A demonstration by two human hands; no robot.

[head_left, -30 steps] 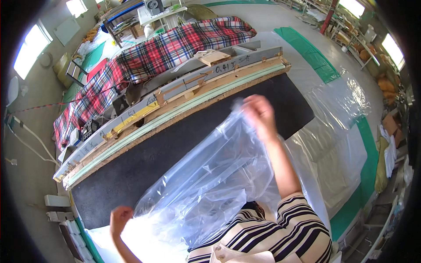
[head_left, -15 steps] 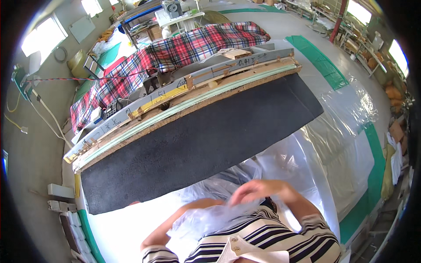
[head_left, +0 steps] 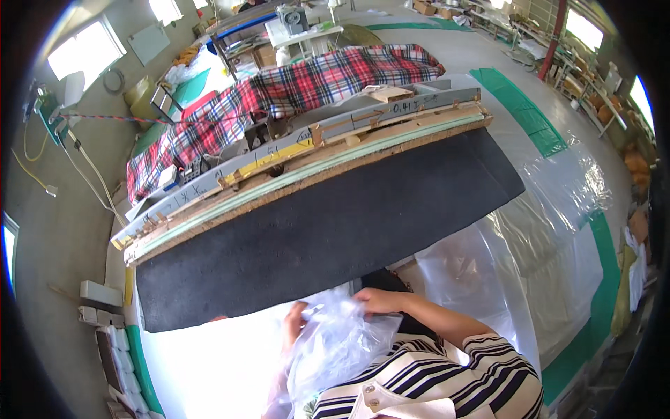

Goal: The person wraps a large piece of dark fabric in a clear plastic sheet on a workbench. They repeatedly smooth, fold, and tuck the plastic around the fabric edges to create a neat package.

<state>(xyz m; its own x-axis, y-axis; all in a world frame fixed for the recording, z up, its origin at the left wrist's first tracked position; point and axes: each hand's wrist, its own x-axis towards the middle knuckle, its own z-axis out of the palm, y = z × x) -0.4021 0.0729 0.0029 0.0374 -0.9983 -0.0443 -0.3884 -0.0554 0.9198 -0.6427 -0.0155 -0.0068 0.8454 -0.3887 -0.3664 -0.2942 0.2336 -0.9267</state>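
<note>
Crumpled clear plastic film (head_left: 342,342) hangs between my hands, close against my striped shirt. My left hand (head_left: 296,321) is closed at its left edge, with the forearm seen partly through the film. On the other side, my right hand (head_left: 380,301) pinches the upper right part of the film, its fingertips partly hidden in the folds. Whether the film is a bag or a loose sheet I cannot tell. Just beyond my hands lies the front edge of a long black mat (head_left: 328,230), which covers the sloping front of the workbench.
Behind the mat runs a wooden ledge (head_left: 314,174) with a pale green strip and a grey marked rail (head_left: 349,121). A plaid cloth (head_left: 293,84) lies beyond. Clear plastic sheeting (head_left: 551,209) and green strips (head_left: 520,108) cover the floor at right. Cables (head_left: 91,171) hang at left.
My hands were close together over the film; now they are apart, with the film bunched and hanging between them. The whole view has shifted slightly.
</note>
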